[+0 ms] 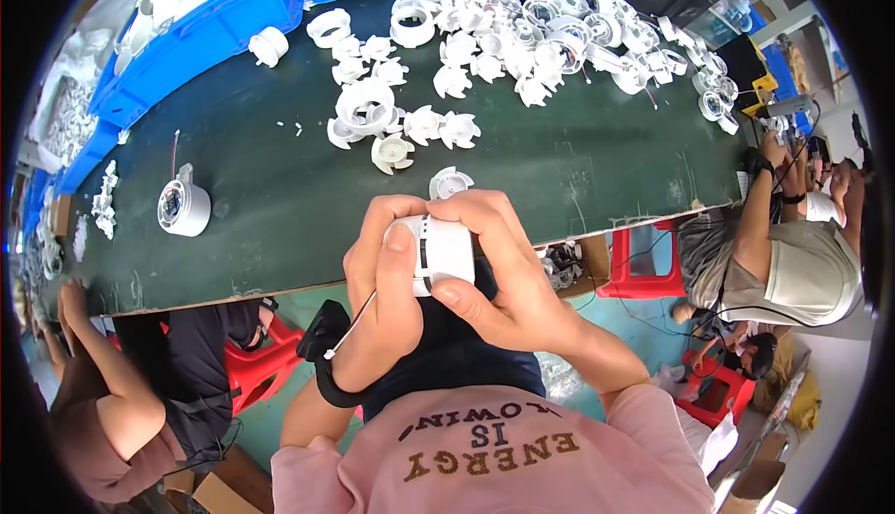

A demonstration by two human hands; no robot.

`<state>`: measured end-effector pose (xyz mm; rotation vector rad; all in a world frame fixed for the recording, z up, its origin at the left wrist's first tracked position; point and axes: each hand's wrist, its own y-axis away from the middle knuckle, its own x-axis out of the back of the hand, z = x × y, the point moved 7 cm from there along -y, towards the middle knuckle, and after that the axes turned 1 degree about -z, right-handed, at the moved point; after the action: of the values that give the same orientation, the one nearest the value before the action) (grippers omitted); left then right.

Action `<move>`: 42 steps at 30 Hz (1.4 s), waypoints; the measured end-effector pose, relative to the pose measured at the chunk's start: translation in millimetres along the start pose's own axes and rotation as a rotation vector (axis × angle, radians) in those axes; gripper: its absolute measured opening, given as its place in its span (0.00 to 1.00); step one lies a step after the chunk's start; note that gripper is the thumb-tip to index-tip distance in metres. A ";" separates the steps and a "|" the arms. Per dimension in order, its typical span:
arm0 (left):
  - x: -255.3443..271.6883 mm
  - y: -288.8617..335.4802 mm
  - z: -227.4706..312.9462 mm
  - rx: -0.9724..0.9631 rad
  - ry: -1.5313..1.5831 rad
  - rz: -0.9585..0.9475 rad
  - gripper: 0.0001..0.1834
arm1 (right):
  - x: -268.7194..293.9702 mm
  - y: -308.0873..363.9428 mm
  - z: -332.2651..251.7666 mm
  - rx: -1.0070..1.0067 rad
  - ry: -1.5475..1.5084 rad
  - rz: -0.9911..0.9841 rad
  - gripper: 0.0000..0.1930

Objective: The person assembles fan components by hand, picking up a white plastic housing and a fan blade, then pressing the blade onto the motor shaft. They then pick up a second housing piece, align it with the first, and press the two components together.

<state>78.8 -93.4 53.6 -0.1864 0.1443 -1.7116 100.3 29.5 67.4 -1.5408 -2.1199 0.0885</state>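
Camera wearer's pink shirt [606, 467] bears large lettering [489, 436] across the chest: three lines, upside down in head view. Lowest line is gold-brown; upper two are dark.

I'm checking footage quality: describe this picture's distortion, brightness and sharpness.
Head view: the upper-left blue bin bends along the picture's rim, corners black; same view: bright light, the pile of white parts nearly washed out in places; again head view: left hand and right hand look fairly sharp.
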 end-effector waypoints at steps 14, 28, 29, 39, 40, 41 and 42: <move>-5.4 15.9 17.3 -0.147 -0.034 0.013 0.23 | -20.0 4.7 -13.4 0.259 -0.121 0.063 0.33; -12.4 -34.1 42.5 -0.249 -0.369 -0.587 0.46 | 14.2 -16.9 41.6 -0.263 -0.650 0.403 0.36; -3.9 -57.3 49.2 -0.275 -0.406 -0.629 0.43 | 19.2 -18.1 48.8 -0.297 -0.676 0.390 0.38; 168.4 -349.7 16.3 -0.112 -0.958 0.603 0.26 | 42.4 -17.8 35.3 0.024 0.295 0.417 0.37; 170.7 -367.3 10.9 -0.056 -0.944 0.641 0.26 | 42.6 -16.6 37.5 0.004 0.304 0.418 0.37; 186.8 -382.1 1.2 0.010 -0.936 0.688 0.25 | 40.5 -15.6 36.8 -0.014 0.304 0.407 0.37; 204.7 -398.6 -11.9 -0.007 -0.884 0.591 0.25 | 38.1 -17.4 33.4 -0.006 0.285 0.401 0.37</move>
<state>-338.8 -236.9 131.0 -0.7995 -0.4146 -0.9258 62.1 65.9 58.3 -1.8412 -1.5767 0.0008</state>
